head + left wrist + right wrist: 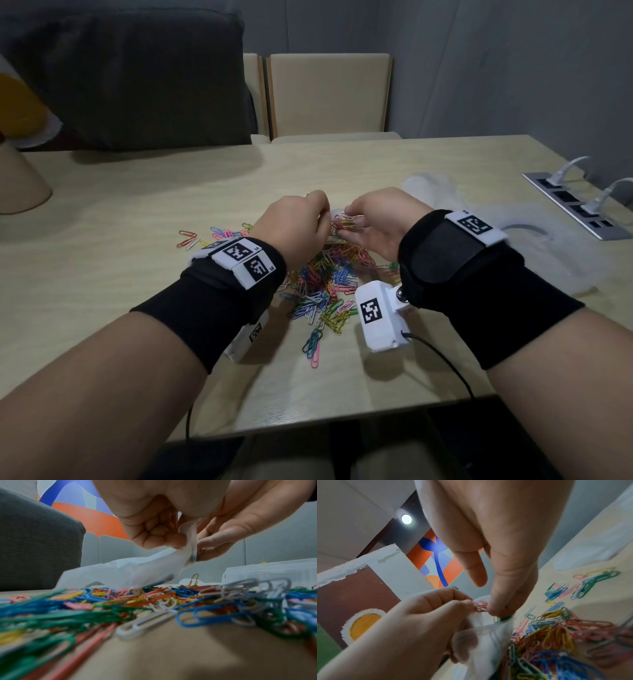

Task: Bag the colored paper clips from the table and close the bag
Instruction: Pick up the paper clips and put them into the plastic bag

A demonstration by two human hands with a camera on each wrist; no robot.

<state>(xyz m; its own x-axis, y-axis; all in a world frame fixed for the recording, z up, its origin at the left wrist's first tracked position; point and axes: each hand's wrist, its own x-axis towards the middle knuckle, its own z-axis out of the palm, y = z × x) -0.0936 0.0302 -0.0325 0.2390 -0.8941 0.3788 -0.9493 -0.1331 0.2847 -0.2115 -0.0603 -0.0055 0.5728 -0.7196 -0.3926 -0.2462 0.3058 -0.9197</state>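
Observation:
A heap of colored paper clips (325,284) lies on the beige table (137,205) in front of me. My left hand (317,219) hovers above the heap's far side and pinches the mouth of a small clear bag (484,642), which droops toward the table (128,572). My right hand (354,221) is close beside it, fingertips pinching a small bunch of clips (344,221) at the bag's mouth. In the right wrist view those red clips (481,607) sit between the two hands. I cannot tell what the bag holds.
More clear plastic bags (548,246) lie at the right. A power strip (575,205) with white plugs is set into the table's right edge. A clear plastic box (271,572) stands beyond the heap. A few stray clips (188,238) lie to the left. A chair (329,96) stands behind the table.

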